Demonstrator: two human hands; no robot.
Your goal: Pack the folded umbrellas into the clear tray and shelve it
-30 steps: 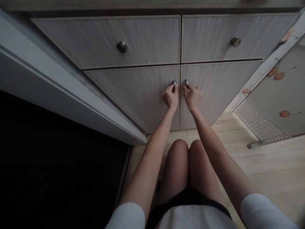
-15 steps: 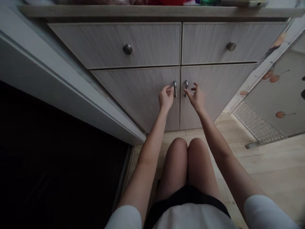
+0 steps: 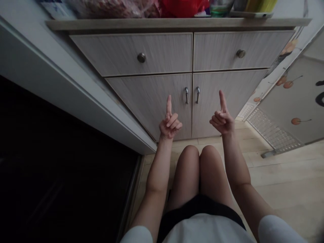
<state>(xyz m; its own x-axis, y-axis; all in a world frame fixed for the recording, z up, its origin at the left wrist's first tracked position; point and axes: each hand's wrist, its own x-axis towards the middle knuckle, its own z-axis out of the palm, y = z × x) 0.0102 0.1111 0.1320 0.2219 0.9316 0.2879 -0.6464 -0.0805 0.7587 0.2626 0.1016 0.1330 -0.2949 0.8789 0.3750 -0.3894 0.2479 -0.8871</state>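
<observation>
My left hand (image 3: 170, 120) is raised in front of the cabinet's left door (image 3: 149, 101), palm toward me. Its index finger points up, apart from the other fingers, which are loosely bent; nothing is in it. My right hand (image 3: 223, 118) mirrors this before the right door (image 3: 215, 81), index finger up, the rest curled, also holding nothing. Between the two hands are the left metal handle (image 3: 186, 95) and the right metal handle (image 3: 197, 95). Neither hand touches a handle. Both doors are closed.
Two closed drawers with round knobs, a left knob (image 3: 141, 57) and a right knob (image 3: 241, 53), sit above the doors. A red bag (image 3: 181, 7) and a glass (image 3: 220, 8) stand on the countertop (image 3: 121, 24). At the right is a cherry-patterned panel (image 3: 311, 111).
Both hands have left the handles, drawn back toward me and spread apart, each now with its index finger raised. The view takes in more of the countertop. The doors remain closed.
</observation>
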